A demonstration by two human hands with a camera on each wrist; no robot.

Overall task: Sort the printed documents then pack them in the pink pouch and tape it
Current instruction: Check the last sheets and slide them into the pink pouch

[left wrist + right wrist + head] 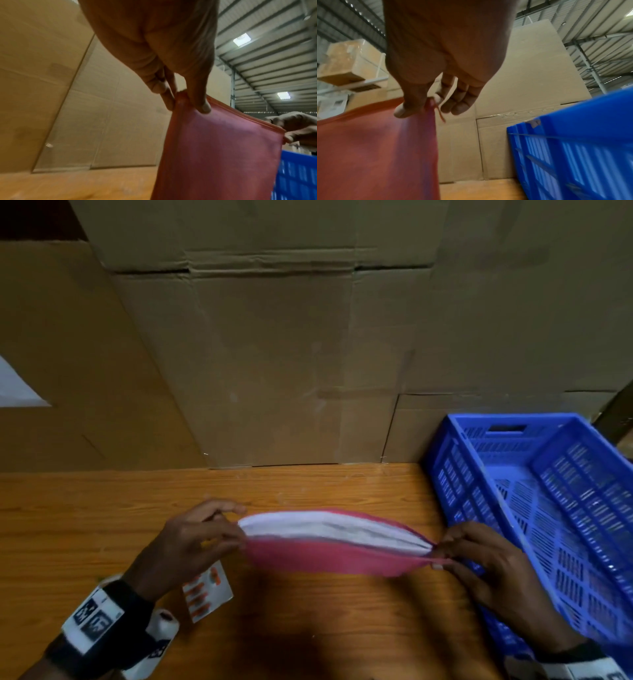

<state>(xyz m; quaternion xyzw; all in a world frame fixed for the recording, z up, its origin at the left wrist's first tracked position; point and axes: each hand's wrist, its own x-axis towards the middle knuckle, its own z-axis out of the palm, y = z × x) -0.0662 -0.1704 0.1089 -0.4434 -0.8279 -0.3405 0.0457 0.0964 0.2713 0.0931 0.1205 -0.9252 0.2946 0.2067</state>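
Note:
A pink pouch [335, 559] hangs upright over the wooden table [102, 508], its mouth gaping upward. Inside it a thick stack of white printed documents [329, 529] shows edge-on. My left hand [202, 539] pinches the pouch's left top corner [181, 100] between thumb and fingers. My right hand [479, 556] pinches the right top corner [429, 106], where a thin pink tab [441, 115] dangles. In both wrist views the pouch [219, 155] [376, 148] hangs flat below the fingers. No tape can be identified for sure.
A blue slotted plastic crate [548, 491] stands tilted at the table's right, close to my right hand. Tall cardboard boxes [274, 354] wall off the back. A card with orange items [205, 594] and a small white roll-like object [164, 625] lie under my left wrist.

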